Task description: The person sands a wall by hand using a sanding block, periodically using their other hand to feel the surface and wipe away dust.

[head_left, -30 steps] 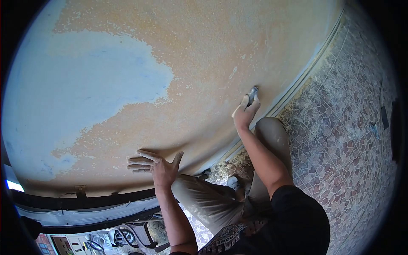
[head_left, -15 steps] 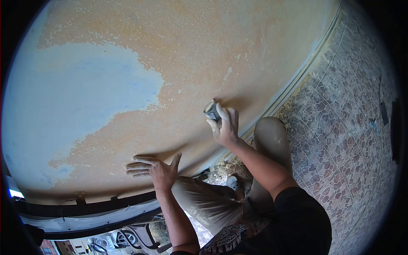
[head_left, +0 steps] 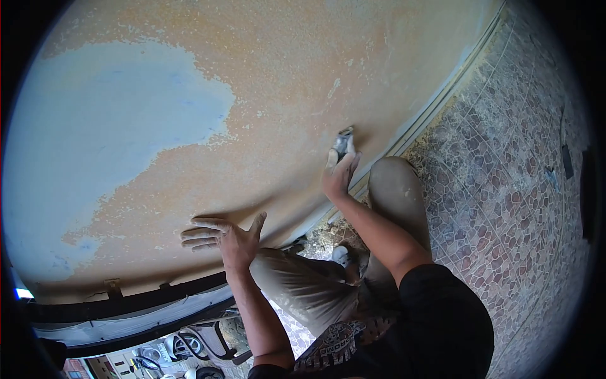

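Panel (head_left: pixel 284 76), patchily coated; a rubbing stroke seems in hand.
Right hand (head_left: pixel 341 172) curls round the block (head_left: pixel 344 140) at its twelve o'clock, apparently against the surface; left hand (head_left: pixel 237 246), empty, spreads at eight. Pale patch (head_left: pixel 126 107) at ten, tiles (head_left: pixel 499 196) at three. Another stroke would call for even pressure.

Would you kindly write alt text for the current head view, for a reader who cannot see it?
A person's right hand grips a small grey object at a large, patchy tan and pale-blue surface, while the left hand lies spread against it. A dusty, stone-patterned floor fills the picture's right.
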Action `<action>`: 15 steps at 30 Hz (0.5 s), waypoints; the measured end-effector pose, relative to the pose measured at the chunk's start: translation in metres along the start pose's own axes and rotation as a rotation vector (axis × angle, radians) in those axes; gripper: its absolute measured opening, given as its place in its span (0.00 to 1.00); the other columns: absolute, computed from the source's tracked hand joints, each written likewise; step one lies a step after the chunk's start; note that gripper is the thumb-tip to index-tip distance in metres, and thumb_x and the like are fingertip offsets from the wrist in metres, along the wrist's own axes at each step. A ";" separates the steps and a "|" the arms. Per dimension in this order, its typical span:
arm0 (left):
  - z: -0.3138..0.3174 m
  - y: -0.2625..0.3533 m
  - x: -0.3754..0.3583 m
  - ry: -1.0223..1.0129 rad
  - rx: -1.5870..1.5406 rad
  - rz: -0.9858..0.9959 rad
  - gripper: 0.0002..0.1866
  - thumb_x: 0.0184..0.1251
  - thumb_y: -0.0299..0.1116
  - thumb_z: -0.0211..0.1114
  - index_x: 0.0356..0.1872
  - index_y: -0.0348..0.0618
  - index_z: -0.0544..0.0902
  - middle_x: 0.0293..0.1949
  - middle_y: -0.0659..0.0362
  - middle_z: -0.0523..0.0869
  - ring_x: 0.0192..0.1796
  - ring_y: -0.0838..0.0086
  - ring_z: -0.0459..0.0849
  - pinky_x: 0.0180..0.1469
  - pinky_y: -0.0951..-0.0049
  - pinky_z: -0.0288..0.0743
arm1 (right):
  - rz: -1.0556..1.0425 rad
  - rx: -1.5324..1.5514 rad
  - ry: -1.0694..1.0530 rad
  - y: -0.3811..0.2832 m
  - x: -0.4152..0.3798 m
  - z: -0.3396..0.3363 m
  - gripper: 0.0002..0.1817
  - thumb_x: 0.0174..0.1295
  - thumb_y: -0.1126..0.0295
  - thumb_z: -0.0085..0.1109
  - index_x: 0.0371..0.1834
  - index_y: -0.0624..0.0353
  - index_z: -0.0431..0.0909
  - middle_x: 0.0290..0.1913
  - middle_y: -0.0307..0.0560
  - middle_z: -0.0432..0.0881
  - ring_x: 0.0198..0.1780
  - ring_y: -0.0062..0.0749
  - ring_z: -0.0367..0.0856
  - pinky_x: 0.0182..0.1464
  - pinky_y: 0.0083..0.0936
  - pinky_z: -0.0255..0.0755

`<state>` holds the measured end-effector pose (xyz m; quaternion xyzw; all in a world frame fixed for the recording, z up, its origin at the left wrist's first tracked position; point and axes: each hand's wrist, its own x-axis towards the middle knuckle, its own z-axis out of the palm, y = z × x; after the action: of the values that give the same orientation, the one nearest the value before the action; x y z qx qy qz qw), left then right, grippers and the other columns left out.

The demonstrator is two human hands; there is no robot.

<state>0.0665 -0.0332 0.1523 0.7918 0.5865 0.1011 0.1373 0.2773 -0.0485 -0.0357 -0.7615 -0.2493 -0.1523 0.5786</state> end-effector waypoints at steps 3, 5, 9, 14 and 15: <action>-0.006 0.021 -0.001 0.083 0.325 -0.114 0.80 0.49 0.73 0.68 0.63 0.09 0.21 0.61 0.05 0.23 0.68 0.14 0.19 0.64 0.20 0.20 | 0.923 -0.178 -0.180 0.058 -0.007 0.032 0.23 0.73 0.61 0.51 0.63 0.68 0.64 0.57 0.65 0.73 0.60 0.56 0.72 0.63 0.43 0.66; -0.009 0.021 -0.001 0.067 0.340 -0.117 0.80 0.49 0.73 0.68 0.63 0.09 0.20 0.61 0.05 0.23 0.67 0.13 0.19 0.64 0.20 0.19 | 1.324 0.111 -0.235 0.063 -0.013 0.037 0.23 0.73 0.62 0.52 0.62 0.69 0.65 0.52 0.63 0.73 0.56 0.57 0.72 0.62 0.45 0.66; -0.014 0.025 0.000 -0.020 0.346 -0.113 0.74 0.53 0.70 0.69 0.65 0.05 0.34 0.61 0.04 0.43 0.71 0.19 0.43 0.71 0.33 0.39 | 0.666 0.080 -0.031 0.008 -0.016 0.022 0.24 0.75 0.60 0.48 0.63 0.70 0.64 0.54 0.65 0.75 0.57 0.58 0.75 0.60 0.47 0.68; -0.011 0.027 0.002 -0.057 0.245 -0.114 0.64 0.57 0.65 0.69 0.60 0.00 0.52 0.56 0.10 0.65 0.64 0.29 0.69 0.69 0.51 0.61 | 0.897 0.066 -0.107 0.062 -0.041 0.044 0.24 0.75 0.60 0.45 0.63 0.70 0.63 0.55 0.72 0.75 0.52 0.63 0.78 0.54 0.51 0.72; -0.002 0.014 0.001 0.061 0.317 -0.003 0.61 0.56 0.65 0.69 0.58 0.01 0.57 0.55 0.12 0.68 0.63 0.30 0.71 0.68 0.50 0.63 | 1.318 0.162 -0.233 0.064 -0.029 0.041 0.24 0.76 0.60 0.44 0.63 0.70 0.63 0.55 0.72 0.74 0.52 0.62 0.79 0.55 0.50 0.72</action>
<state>0.0784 -0.0352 0.1592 0.7994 0.6000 0.0312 -0.0071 0.2863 -0.0286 -0.1139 -0.7202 0.1960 0.3348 0.5751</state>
